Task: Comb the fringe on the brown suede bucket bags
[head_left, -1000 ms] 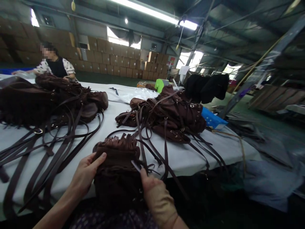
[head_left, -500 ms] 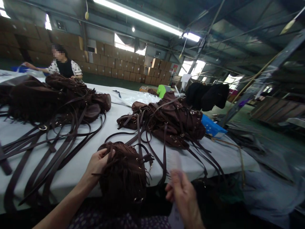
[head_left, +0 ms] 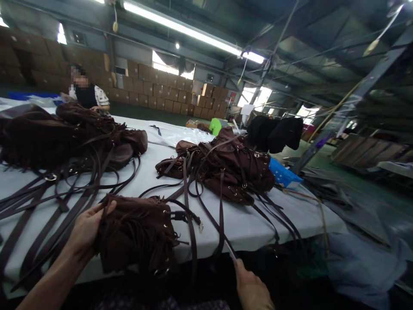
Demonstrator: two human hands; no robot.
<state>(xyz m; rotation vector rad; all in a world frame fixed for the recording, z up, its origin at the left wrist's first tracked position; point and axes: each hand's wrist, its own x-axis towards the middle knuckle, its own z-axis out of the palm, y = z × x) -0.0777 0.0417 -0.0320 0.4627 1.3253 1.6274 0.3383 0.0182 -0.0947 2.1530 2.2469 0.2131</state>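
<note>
My left hand (head_left: 88, 232) is closed on the upper left edge of a dark brown fringed bag (head_left: 138, 228) with metal eyelets and thin straps. The bag is held up at the table's front edge, its fringe hanging down its front. To its right, my right hand (head_left: 251, 282) is closed around a pale, flat, comb-like strip (head_left: 231, 250), now seen nearly edge-on. The strip is apart from the bag, and its lower part is hidden by my hand.
More brown bags (head_left: 232, 168) lie heaped behind, and another heap (head_left: 38, 137) is at left, long straps trailing over the white table (head_left: 155, 165). A co-worker (head_left: 87, 92) is across the table. A blue bag (head_left: 284, 172) and black items (head_left: 274, 131) are at right.
My left hand has moved left with the bag, turning its fringed front more toward me. My right hand has lowered slightly, and the pale strip has turned from flat-on to edge-on.
</note>
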